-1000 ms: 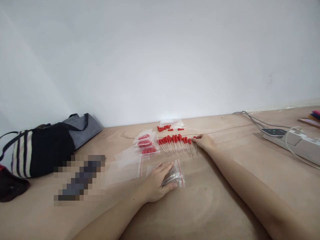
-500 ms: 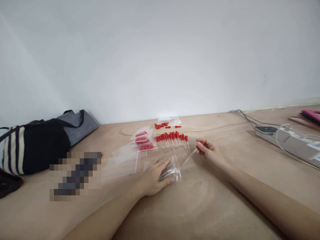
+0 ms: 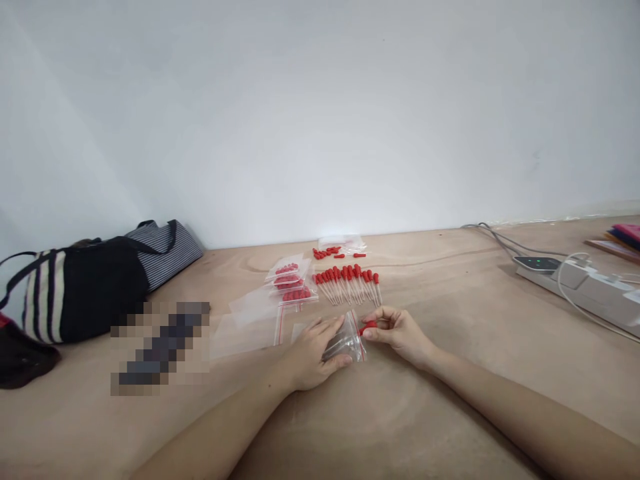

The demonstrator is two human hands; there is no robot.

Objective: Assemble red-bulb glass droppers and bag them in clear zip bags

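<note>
My right hand (image 3: 400,335) pinches the red rubber bulb of a glass dropper (image 3: 369,327) between thumb and fingers. The dropper's tube points left into the mouth of a clear zip-lock bag (image 3: 355,343). My left hand (image 3: 320,353) holds that bag against the table, thumb at the near side and fingers across the far side; its palm hides much of the bag. Just beyond lies a fanned row of red-bulbed droppers (image 3: 347,280), tubes toward me. Left of the row, small bags of red bulbs (image 3: 295,293) overlap.
Flat clear bags (image 3: 245,337) lie left of my left hand. At the back are loose red bulbs (image 3: 325,253) and a bag of glass tubes (image 3: 345,244). A power strip (image 3: 590,290) with cables sits right; a black striped bag (image 3: 95,287) and a blurred dark object (image 3: 163,347) sit left.
My right hand has moved left and nearer with the dropper, and its tube has gone into the bag's mouth. The left hand stays on the bag. The view has shifted slightly.
</note>
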